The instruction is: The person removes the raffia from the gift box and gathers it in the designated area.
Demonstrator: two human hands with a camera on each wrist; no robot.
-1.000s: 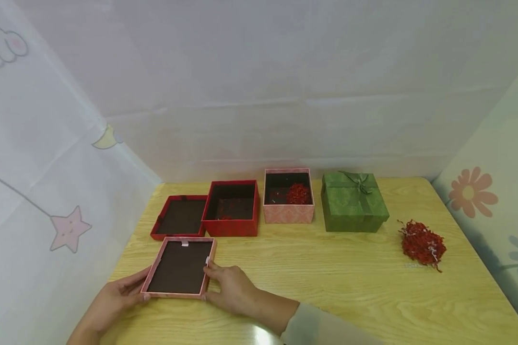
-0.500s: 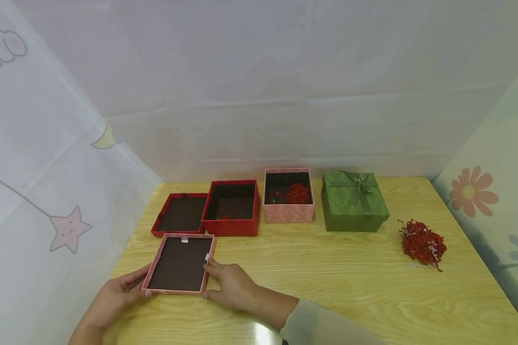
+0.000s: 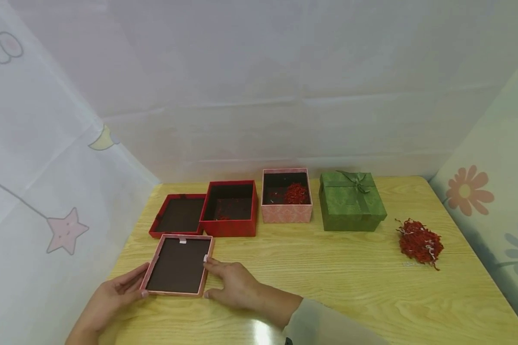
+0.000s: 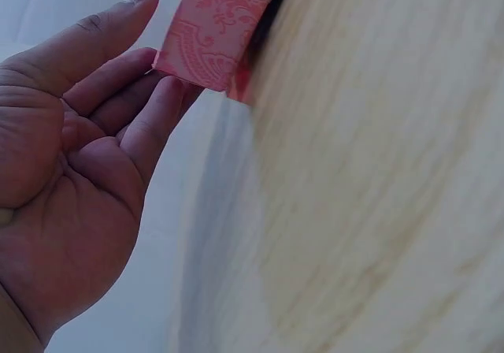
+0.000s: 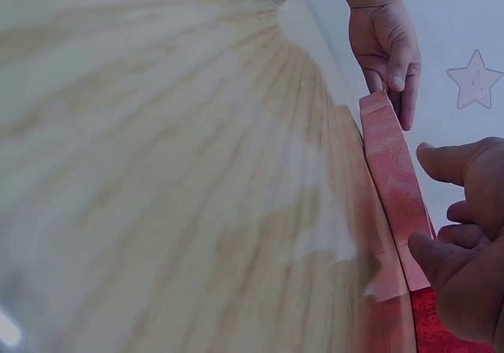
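A pink patterned box lid (image 3: 176, 266) lies on the table with its dark inside facing up and small white tabs along its rim. My left hand (image 3: 108, 303) is at its left side. In the left wrist view, the fingers (image 4: 161, 109) touch the lid's corner and the thumb stands off it. My right hand (image 3: 235, 285) is at the right side, its fingertips against the rim and its thumb apart from the lid. Just behind are a red lid (image 3: 181, 215), also inside up, and an uncovered red box (image 3: 230, 227) with a few red shreds inside.
An uncovered pink box (image 3: 287, 214) holding red paper shreds stands behind to the right. Beside it is a covered green box (image 3: 351, 203) with a ribbon bow. A heap of red shredded paper (image 3: 420, 242) lies near the wooden table's (image 3: 328, 287) right edge.
The pink lid has slid slightly away from me, towards the red lid. My right thumb has come off its edge, while my left hand stays almost in place.
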